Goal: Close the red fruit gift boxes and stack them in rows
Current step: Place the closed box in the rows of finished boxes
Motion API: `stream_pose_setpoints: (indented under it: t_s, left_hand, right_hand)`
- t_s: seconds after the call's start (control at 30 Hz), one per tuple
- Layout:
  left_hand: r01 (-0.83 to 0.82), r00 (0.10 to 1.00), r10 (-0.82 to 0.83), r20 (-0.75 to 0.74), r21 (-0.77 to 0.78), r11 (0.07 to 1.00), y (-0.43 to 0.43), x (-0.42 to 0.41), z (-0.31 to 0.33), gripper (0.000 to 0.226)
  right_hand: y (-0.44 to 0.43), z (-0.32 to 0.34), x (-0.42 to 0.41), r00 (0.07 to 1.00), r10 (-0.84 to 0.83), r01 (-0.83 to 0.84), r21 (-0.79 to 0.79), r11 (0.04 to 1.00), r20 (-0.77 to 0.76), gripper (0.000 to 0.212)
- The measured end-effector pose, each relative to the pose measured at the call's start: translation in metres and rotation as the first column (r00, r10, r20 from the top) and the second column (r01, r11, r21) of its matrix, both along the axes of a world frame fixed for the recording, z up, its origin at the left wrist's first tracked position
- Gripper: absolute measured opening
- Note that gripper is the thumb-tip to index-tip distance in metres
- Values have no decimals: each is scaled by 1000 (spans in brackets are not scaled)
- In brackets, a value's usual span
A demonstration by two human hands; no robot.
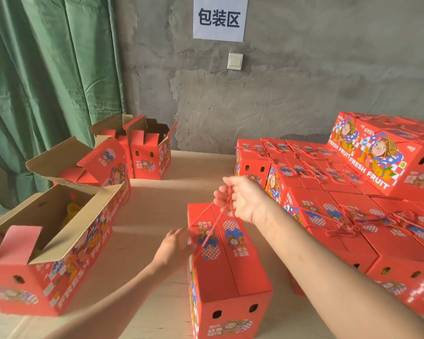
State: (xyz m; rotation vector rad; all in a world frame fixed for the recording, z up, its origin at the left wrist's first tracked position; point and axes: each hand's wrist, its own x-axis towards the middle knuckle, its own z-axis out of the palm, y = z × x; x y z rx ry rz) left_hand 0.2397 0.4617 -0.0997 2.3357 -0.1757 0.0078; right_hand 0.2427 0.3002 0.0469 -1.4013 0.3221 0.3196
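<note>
Right hand (240, 199) grips the rope handle (214, 227) of the closed box (233, 272). Left hand (174, 247), fingers loosely spread, is at its side. Four open boxes (66, 272) stand left, stacked rows (367, 231) right.

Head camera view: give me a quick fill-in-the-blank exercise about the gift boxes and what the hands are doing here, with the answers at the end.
1. The right hand holds the rope handle of the middle box, whose lid is ____.
2. The open boxes stand on the person's ____ side.
3. The curtain beside the wall is ____ in colour.
Answers: closed, left, green.
</note>
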Motion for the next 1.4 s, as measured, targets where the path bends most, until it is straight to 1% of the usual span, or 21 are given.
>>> stream_pose_setpoints:
  t_s: [0.07,0.17,0.23,0.27,0.37,0.43,0.6,0.7,0.73,0.77,0.83,0.87,0.9,0.97,1.07,1.13,1.2,1.27,1.3,1.33,1.4]
  left_hand:
    - [16,1000,-16,-4,-15,1000,0,-2,-2,29]
    - [0,1000,2,28,-74,997,-1,0,6,26]
    - [-22,997,37,71,-199,980,-3,3,19,21]
    - [-29,994,57,98,-262,965,-4,5,27,22]
    - [-26,982,98,163,-395,918,-4,9,53,37]
    - [10,975,95,199,-472,882,-6,11,69,40]
    - [62,950,105,294,-506,860,-14,15,95,42]
    - [71,945,89,314,-465,882,-20,13,98,31]
    - [103,956,44,291,-470,877,-21,12,96,26]
    - [144,972,-27,235,-500,854,-22,11,93,24]
    - [210,976,-203,80,-595,776,-23,11,85,31]
    - [216,964,-264,13,-615,758,-25,11,79,32]
    - [219,954,-297,-31,-604,766,-28,12,71,32]
    - [235,947,-316,-67,-525,818,-37,14,56,41]
    - [199,958,-263,-113,-395,897,-54,20,38,48]
    - [193,955,-254,-151,-332,923,-62,25,31,48]
    - [189,950,-250,-189,-292,938,-72,29,18,56]
    - [178,946,-236,-220,-254,951,-81,31,3,63]
    - [171,950,-223,-220,-231,958,-84,31,-5,65]
    - [164,955,-208,-212,-208,964,-87,31,-12,66]
    - [142,961,-183,-206,-197,970,-90,31,-19,66]
  right_hand:
    - [5,11,2,1000,30,-29,-125,992,9,26]
    - [9,26,4,998,50,-42,-165,985,45,27]
    - [9,41,6,993,62,-44,-173,984,99,28]
    - [10,50,7,988,66,-40,-178,983,142,28]
    - [10,78,6,957,66,-11,-190,982,281,27]
    - [8,96,3,935,57,8,-181,983,350,27]
    - [4,122,-2,871,33,67,-185,981,491,22]
    - [-2,123,3,825,-6,150,-208,967,565,22]
    - [-6,121,6,829,-21,170,-215,962,559,22]
    - [-11,117,11,846,-42,181,-212,960,532,23]
    - [-20,105,21,890,-84,193,-203,960,449,23]
    - [-24,98,25,908,-95,196,-213,957,407,23]
    - [-28,89,30,923,-101,198,-234,952,371,23]
    - [-36,72,37,937,-114,205,-257,944,329,25]
    - [-46,48,41,924,-152,260,-285,923,351,23]
    - [-50,34,40,902,-141,313,-396,863,407,23]
    - [-57,18,36,894,-102,343,-517,784,437,29]
    - [-69,-4,27,901,-54,332,-602,726,431,32]
    - [-76,-16,21,912,16,296,-685,665,410,32]
    - [-83,-31,15,926,115,240,-796,556,360,32]
    - [-96,-66,1,939,273,128,-951,280,207,33]
